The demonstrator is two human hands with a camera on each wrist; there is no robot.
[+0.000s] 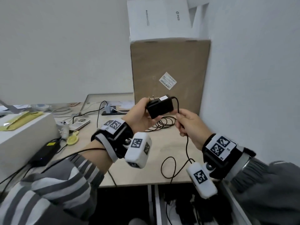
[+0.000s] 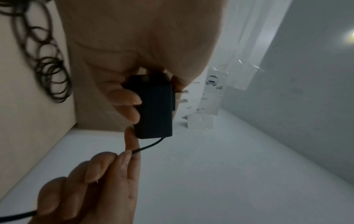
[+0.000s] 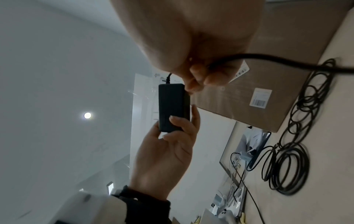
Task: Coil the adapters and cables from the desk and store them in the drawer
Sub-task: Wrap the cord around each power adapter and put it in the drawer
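A black power adapter [image 1: 159, 106] with two metal prongs is held up above the desk in my left hand [image 1: 141, 116], fingers curled round its body [image 2: 155, 109]. Its thin black cable [image 1: 178, 104] leaves the adapter's far end and runs into my right hand [image 1: 186, 123], which pinches it close to the adapter [image 3: 173, 106]. Below the right hand the cable [image 1: 168, 166] hangs down and loops over the desk's front edge. A loosely coiled black cable [image 1: 164, 125] lies on the desk behind my hands, also seen as the coil [image 3: 287, 163].
A tall cardboard box [image 1: 170, 73] stands at the back against the wall, white boxes [image 1: 159, 17] on top. To the left lie a black power brick [image 1: 45, 153], a phone [image 1: 79, 125], a white box [image 1: 24, 132] and more cables. An open drawer [image 1: 194, 208] below holds dark items.
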